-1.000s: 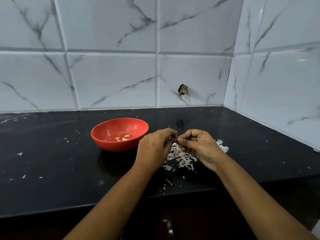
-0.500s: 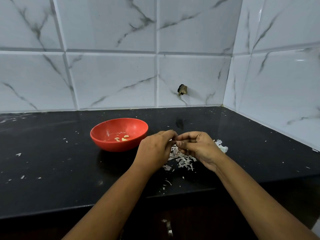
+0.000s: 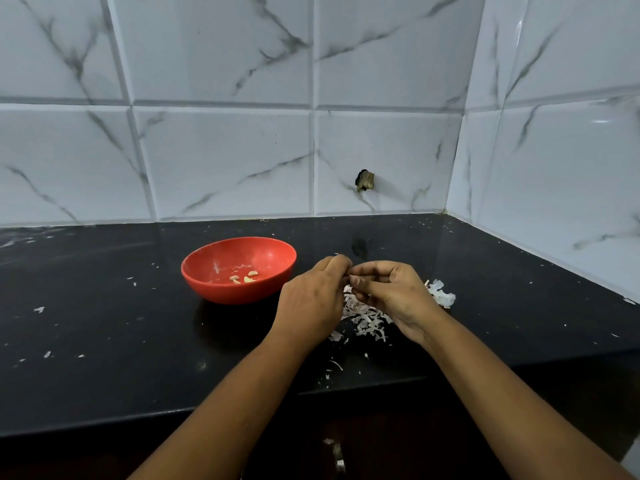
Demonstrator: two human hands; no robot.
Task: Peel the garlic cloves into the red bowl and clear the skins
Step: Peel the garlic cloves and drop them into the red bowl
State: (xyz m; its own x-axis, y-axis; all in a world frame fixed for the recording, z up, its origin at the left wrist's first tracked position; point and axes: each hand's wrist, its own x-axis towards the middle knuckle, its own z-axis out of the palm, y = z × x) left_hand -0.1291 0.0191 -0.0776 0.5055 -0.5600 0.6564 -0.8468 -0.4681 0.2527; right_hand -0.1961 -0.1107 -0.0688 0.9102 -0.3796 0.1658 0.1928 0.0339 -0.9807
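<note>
1. The red bowl stands left of centre on the worktop. It holds the same three peeled cloves as a second ago.
2. The left hand has its grip closed, fingers curled on a clove I judge hidden between the fingertips.
3. The right hand pinches it from the other side. Both hands have hardly moved, so the peeling goes on.
4. The skins lie heaped under the hands, not yet cleared.

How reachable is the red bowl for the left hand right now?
Probably yes. The left hand sits beside the red bowl, only bare countertop between them; the skins pile lies on its far side. Its fingers curl against the right hand, so it may need to let go.
</note>
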